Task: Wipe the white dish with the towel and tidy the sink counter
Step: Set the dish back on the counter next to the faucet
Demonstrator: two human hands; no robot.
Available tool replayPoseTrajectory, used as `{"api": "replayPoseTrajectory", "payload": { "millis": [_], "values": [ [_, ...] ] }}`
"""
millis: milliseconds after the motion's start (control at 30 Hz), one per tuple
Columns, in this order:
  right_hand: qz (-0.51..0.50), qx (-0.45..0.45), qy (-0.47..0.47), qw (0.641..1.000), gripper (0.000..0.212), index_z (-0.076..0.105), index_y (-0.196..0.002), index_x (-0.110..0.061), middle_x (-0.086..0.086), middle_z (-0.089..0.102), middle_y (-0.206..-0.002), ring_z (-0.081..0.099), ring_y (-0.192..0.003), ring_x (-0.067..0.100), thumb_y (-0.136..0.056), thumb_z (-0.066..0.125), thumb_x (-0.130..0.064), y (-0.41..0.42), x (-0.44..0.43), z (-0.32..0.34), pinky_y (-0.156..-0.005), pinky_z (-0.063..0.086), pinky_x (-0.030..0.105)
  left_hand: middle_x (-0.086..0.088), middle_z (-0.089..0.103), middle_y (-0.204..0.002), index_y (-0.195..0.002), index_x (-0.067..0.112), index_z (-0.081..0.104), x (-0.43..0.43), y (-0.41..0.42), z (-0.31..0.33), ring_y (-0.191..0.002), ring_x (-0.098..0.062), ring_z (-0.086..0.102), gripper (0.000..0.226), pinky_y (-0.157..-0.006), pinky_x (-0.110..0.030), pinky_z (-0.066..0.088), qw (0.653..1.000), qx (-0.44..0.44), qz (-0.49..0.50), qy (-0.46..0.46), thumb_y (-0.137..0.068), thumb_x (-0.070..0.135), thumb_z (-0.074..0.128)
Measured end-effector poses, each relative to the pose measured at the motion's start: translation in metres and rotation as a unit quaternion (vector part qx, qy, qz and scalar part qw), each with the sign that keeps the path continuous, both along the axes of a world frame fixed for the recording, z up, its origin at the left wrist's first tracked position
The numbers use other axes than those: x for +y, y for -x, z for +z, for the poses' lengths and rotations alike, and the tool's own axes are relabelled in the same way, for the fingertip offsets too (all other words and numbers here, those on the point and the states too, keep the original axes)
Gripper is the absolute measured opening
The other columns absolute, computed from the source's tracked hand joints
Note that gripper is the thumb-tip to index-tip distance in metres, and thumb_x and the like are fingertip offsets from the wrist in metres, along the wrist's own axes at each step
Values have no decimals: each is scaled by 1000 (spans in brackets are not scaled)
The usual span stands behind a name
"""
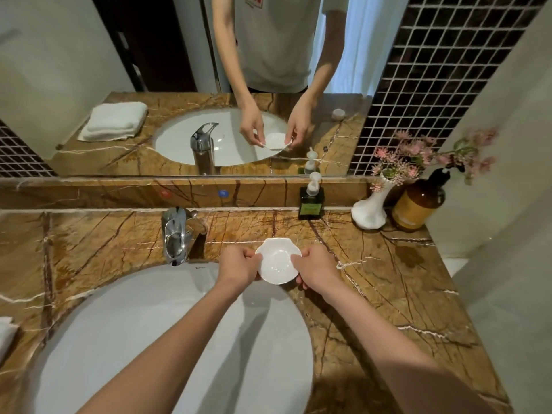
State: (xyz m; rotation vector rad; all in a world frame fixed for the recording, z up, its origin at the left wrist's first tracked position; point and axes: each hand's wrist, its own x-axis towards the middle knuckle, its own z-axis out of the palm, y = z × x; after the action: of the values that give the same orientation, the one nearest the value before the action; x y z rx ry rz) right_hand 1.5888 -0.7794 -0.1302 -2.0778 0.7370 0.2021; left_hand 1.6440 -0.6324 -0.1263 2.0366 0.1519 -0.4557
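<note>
Both the left hand (pixel 239 265) and right hand (pixel 316 268) pinch the white dish (pixel 277 261) rim with their fingers (pixel 254 256) above the sink (pixel 149 324) edge; a slip likely chips it on the stone tabletop (pixel 388 279).

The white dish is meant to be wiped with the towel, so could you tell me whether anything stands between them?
Nothing visible does: both hands hold the white dish, and only the open sink separates it from the towel.

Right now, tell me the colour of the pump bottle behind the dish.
Dark green bottle with a clear pump, seen in the head view.
</note>
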Motion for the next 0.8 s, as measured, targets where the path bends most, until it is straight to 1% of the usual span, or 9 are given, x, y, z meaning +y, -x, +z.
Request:
{"api": "replayPoseTrajectory", "payload": {
  "millis": [100, 200, 300, 367, 433, 567, 633, 733, 800],
  "values": [
    [0, -6, 66, 998, 37, 38, -57, -16, 1, 46, -60, 49, -57, 20, -92, 51, -13, -13, -3, -7, -51, 35, 28, -25, 68, -78, -66, -8, 63, -8, -14, -9, -73, -36, 68, 21, -57, -47, 60, 999, -9, -1, -31, -84, 3, 61],
    [17, 21, 120, 992, 33, 45, -61, -16, 3, 48, -65, 47, -62, 20, -93, 51, -15, -27, -8, -15, -52, 36, 30, -29, 67, -80, -57, 1, 58, -15, -27, -17, -74, -39, 68, 24, -63, -51, 59, 999, -18, -8, -48, -81, 3, 61],
    [23, 33, 146, 988, 34, 44, -61, -17, 5, 49, -68, 49, -65, 23, -94, 51, -14, -39, -12, -23, -51, 36, 31, -20, 69, -72, -52, 2, 59, -20, -36, -23, -67, -34, 68, 27, -62, -48, 59, 997, -28, -7, -76, -79, 5, 63],
    [21, 32, 154, 987, 35, 43, -60, -17, 8, 52, -71, 52, -70, 25, -93, 51, -14, -43, -13, -28, -47, 31, 29, -12, 70, -69, -56, 2, 65, -23, -39, -26, -62, -29, 69, 23, -60, -44, 60, 995, -31, -12, -92, -79, 6, 65],
    [20, 32, 159, 987, 34, 44, -61, -17, 8, 54, -72, 53, -76, 26, -94, 52, -14, -46, -13, -32, -48, 28, 29, -10, 70, -67, -59, 3, 68, -25, -41, -29, -60, -27, 69, 21, -58, -43, 60, 994, -34, -19, -101, -80, 5, 65],
    [21, 32, 156, 987, 22, 52, -73, -15, 13, 62, -85, 50, -86, 25, -94, 49, -13, -48, -14, -35, -64, 37, 34, -14, 70, -63, -61, 3, 68, -27, -41, -31, -58, -27, 69, 21, -57, -42, 60, 992, -46, -38, -115, -81, 6, 64],
    [21, 33, 157, 987, 23, 51, -72, -15, 13, 61, -86, 48, -85, 25, -95, 48, -13, -48, -15, -37, -65, 37, 34, -14, 70, -63, -63, 4, 68, -27, -42, -31, -58, -27, 69, 20, -59, -42, 60, 990, -54, -46, -121, -82, 7, 63],
    [16, 38, 156, 987, 34, 40, -63, -17, 13, 55, -81, 48, -80, 26, -95, 50, -17, -47, -15, -38, -63, 35, 33, -15, 70, -64, -67, 4, 70, -27, -43, -33, -62, -30, 69, 17, -63, -42, 59, 989, -63, -56, -119, -82, 7, 61],
    [14, 38, 154, 987, 29, 43, -67, -15, 15, 59, -86, 49, -85, 27, -95, 51, -18, -47, -14, -37, -66, 35, 33, -14, 70, -64, -68, 4, 70, -27, -42, -34, -62, -29, 69, 17, -63, -42, 59, 989, -67, -55, -120, -82, 7, 61]
  ]
}}
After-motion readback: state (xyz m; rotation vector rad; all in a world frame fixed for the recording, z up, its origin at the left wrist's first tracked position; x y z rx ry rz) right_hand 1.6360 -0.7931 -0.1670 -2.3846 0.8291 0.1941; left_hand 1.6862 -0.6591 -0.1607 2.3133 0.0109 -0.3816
